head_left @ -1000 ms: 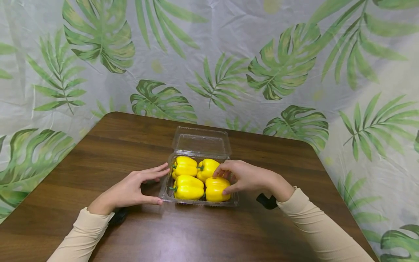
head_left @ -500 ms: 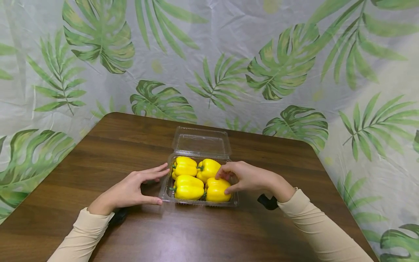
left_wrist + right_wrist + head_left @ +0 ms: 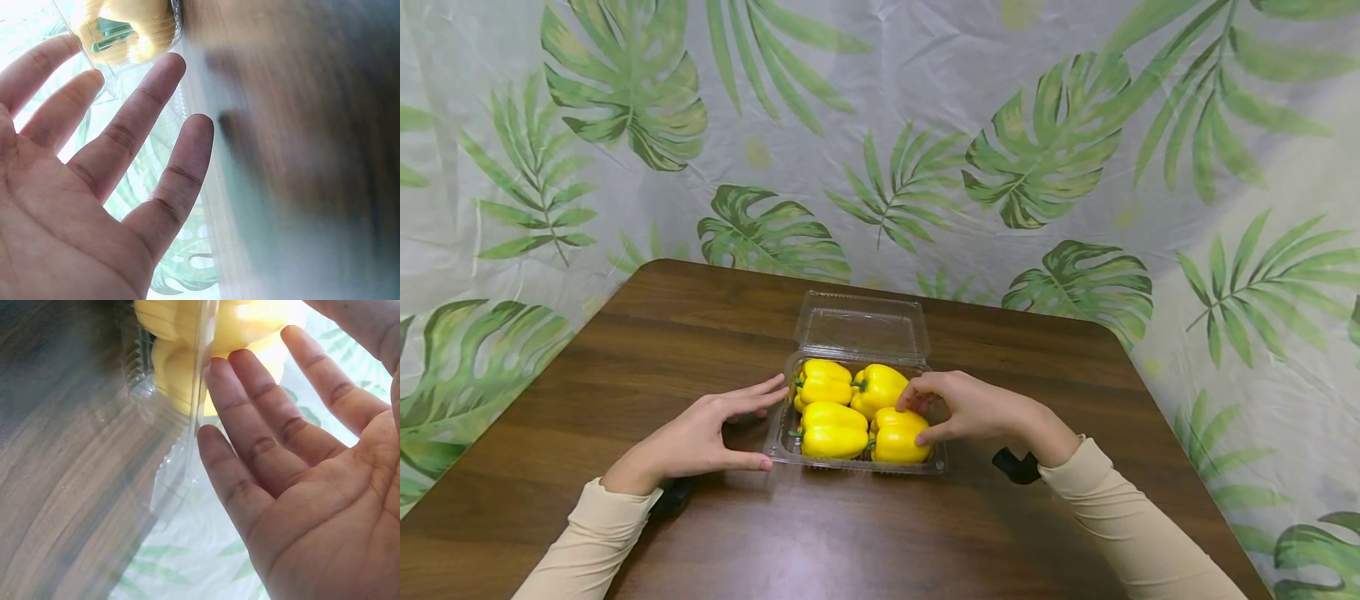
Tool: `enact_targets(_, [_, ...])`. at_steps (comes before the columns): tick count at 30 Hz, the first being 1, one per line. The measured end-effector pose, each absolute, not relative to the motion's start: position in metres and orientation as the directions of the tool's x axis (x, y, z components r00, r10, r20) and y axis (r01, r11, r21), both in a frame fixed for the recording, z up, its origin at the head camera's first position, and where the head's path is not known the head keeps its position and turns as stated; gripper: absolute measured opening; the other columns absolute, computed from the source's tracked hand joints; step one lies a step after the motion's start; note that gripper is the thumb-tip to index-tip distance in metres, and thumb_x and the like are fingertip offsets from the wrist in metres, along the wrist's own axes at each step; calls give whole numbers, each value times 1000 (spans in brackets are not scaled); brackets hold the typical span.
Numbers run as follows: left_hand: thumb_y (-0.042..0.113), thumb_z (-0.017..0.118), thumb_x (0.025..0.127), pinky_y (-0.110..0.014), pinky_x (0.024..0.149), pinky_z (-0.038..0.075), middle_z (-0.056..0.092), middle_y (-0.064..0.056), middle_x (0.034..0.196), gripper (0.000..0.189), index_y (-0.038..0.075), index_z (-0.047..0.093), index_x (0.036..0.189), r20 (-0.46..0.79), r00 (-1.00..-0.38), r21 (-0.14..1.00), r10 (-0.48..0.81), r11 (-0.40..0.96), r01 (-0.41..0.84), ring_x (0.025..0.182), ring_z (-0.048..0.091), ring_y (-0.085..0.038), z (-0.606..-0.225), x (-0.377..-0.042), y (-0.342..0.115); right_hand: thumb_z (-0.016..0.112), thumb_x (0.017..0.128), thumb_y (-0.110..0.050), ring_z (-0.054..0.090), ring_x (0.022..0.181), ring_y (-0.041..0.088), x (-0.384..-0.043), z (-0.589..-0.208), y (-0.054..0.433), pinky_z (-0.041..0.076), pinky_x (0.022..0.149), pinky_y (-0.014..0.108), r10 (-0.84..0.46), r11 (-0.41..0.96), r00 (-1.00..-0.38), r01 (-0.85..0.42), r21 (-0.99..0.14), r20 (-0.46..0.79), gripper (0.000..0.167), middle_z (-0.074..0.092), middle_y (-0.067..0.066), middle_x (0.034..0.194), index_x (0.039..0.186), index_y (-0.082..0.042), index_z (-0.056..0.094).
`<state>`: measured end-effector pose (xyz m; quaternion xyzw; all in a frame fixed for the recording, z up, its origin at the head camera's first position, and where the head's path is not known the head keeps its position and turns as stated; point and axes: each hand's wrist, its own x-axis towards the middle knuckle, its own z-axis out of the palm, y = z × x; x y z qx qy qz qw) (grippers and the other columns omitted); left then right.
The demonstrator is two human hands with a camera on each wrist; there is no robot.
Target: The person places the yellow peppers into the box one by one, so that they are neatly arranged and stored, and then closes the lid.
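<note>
Several yellow bell peppers sit in a clear plastic clamshell box (image 3: pixel 784 457), its lid (image 3: pixel 863 327) tipped back behind. My right hand (image 3: pixel 977 408) holds the near-right bell pepper (image 3: pixel 898 437), thumb on its right side and fingers over its top. In the right wrist view, the right fingers (image 3: pixel 253 406) reach past the box rim onto yellow pepper. My left hand (image 3: pixel 700 429) stands at the box's left side, fingers spread, with nothing held. Fingertips (image 3: pixel 169 65) of the left hand appear close to the box wall in the left wrist view; firm contact cannot be told.
The box stands on a brown wooden table (image 3: pixel 647 350) with rounded far corners. Behind hangs a pale leaf-print sheet (image 3: pixel 917 100). Dark straps with wrist gear (image 3: pixel 1017 465) show at both wrists.
My right hand has shifted slightly to the right, and the near-right bell pepper has turned a little, showing more of its stem. The left hand and the box look unmoved.
</note>
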<state>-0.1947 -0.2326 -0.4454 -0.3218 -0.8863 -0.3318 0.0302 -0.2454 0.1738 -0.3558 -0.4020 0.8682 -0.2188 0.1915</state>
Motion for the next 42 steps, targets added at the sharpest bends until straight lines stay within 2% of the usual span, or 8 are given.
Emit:
enact_targets(8, [46,92,85,-40,96,60,43,-4,172,90,19,52,161,272,-785,596,557,543,592,120,72,-15,-447,-196,-232,79,100,-31,65,125,29,-253,-363,194,53,109,55,-705,580,-705,-512,-634,-75,37,70,8,134,131,-14,68])
enact_targets(14, [40,88,90,-36,92,60,45,-7,171,81,17,54,160,278,-797,628,537,526,573,119,73,-18,-447,-199,-233,78,101,-30,66,119,23,-267,-372,211,55,105,50,-604,576,-797,-451,-681,17,40,70,8,135,135,-12,67])
enact_targets(17, [36,85,94,-36,92,61,49,-11,168,76,16,53,160,277,-812,632,513,539,557,117,74,-21,-446,-203,-233,77,102,-28,68,116,22,-276,-379,219,56,103,49,-559,583,-827,-439,-684,55,41,71,8,132,138,-12,66])
enact_targets(20, [34,82,97,-37,92,62,61,-12,157,73,15,52,161,253,-844,647,474,565,512,114,76,-21,-441,-209,-233,75,103,-25,68,116,25,-284,-387,225,55,103,51,-520,583,-851,-418,-697,75,44,70,12,132,143,-10,64])
enact_targets(25, [28,77,101,-32,90,62,70,-15,146,69,10,49,162,209,-877,705,432,555,441,110,78,-23,-435,-228,-233,71,106,-21,67,117,29,-294,-400,230,53,103,52,-484,559,-872,-374,-740,76,54,67,19,133,156,-9,53])
enact_targets(32, [23,72,105,-31,83,61,74,-21,135,80,10,29,171,114,-891,819,439,466,335,106,79,-26,-431,-260,-226,71,106,-21,70,115,32,-305,-417,230,55,98,39,-477,528,-879,-297,-796,11,78,69,22,134,171,-9,28])
enact_targets(38, [24,67,108,-36,85,63,69,-25,139,84,14,16,174,15,-880,884,476,405,233,108,77,-23,-434,-285,-220,69,107,-20,73,114,32,-311,-427,227,61,96,41,-501,458,-863,-202,-866,-64,86,67,25,138,173,-9,15])
enact_targets(42, [27,66,109,-37,89,63,66,-26,143,86,15,11,175,-39,-877,906,479,387,171,109,75,-16,-436,-295,-217,68,107,-21,72,115,24,-314,-432,226,61,99,42,-522,413,-848,-156,-897,-92,88,66,25,139,173,-6,12])
